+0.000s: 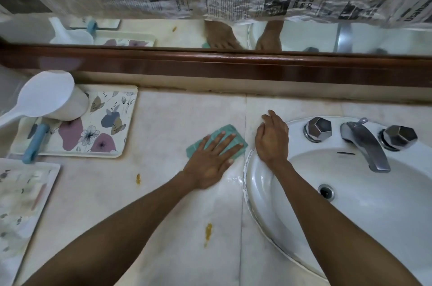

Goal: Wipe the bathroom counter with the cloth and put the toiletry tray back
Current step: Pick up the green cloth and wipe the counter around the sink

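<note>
The teal cloth (218, 139) lies flat on the bench (177, 204) at the middle of the frame, just left of the sink (350, 197). Our left hand (211, 160) presses down on it with the palm flat and fingers spread, not gripping it. Our right hand (272, 138) rests open on the sink's rim, fingers loosely curved and holding nothing, as if to brace us.

A wet sheen shows on the bench just below the cloth. Two yellow-brown stains are unwiped: one (138, 179) left of the cloth, another (208, 233) lower in the frame between our forearms.

The floral toiletry tray (93, 131) sits at the left of the frame against the back ledge, carrying a white scoop (50, 96) and a blue-handled brush (35, 142) whose end hangs over the tray's lower edge. Another patterned tray (21, 194) lies at the lower left.

We judge the wiping is only partly done. With just a flat palm on it, the cloth could bunch or slip on the wet patch, smearing the stains rather than lifting them. A wide sweep leftward could knock the overhanging brush, and moving the tray carelessly might tip the scoop.
</note>
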`<state>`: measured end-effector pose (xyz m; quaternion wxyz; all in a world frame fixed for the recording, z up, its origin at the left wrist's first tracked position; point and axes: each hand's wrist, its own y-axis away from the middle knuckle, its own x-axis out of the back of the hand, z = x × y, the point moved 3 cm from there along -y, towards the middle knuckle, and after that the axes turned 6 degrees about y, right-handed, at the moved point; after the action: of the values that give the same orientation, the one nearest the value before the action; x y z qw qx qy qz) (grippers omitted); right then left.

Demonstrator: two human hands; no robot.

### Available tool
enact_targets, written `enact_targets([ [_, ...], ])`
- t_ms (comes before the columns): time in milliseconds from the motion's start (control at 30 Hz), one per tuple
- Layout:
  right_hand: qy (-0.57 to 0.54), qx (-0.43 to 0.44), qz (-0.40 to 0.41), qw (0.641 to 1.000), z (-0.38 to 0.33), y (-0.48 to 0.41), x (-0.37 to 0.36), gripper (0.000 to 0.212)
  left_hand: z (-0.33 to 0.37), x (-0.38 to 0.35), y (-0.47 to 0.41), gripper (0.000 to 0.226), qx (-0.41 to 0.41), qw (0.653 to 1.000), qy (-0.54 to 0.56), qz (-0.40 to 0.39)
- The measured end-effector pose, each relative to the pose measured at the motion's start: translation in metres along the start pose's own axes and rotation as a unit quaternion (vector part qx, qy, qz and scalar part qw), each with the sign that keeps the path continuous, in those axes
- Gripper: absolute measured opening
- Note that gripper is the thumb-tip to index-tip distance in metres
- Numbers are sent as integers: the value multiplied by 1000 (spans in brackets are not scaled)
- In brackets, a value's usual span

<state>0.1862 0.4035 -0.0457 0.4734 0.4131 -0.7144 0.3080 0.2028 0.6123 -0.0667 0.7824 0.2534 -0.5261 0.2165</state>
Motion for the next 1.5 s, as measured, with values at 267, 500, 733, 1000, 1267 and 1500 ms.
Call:
enact_targets([
  [267, -7, 14, 0, 1000, 3, 6, 0, 36, 27, -8, -34, 55, 131, 988, 66, 44],
  [500, 0, 26, -21, 999, -1, 19, 3, 36, 48, -42, 51, 54, 27, 999, 21, 39],
  [733, 17, 6, -19, 1000, -10, 38, 0, 36, -8, 8, -28, 52, 41, 998, 56, 2],
  [1000, 9, 2, -30, 1000, -38, 68, -8, 37, -54, 27, 10, 49, 78, 989, 127, -1],
  [1267, 4, 0, -36, 999, -55, 96, -6, 34, -22, -22, 155, 52, 67, 994, 82, -14],
  [1500, 38, 31, -62, 997, -54, 114, -4, 34, -57, 5, 110, 52, 82, 994, 66, 16],
])
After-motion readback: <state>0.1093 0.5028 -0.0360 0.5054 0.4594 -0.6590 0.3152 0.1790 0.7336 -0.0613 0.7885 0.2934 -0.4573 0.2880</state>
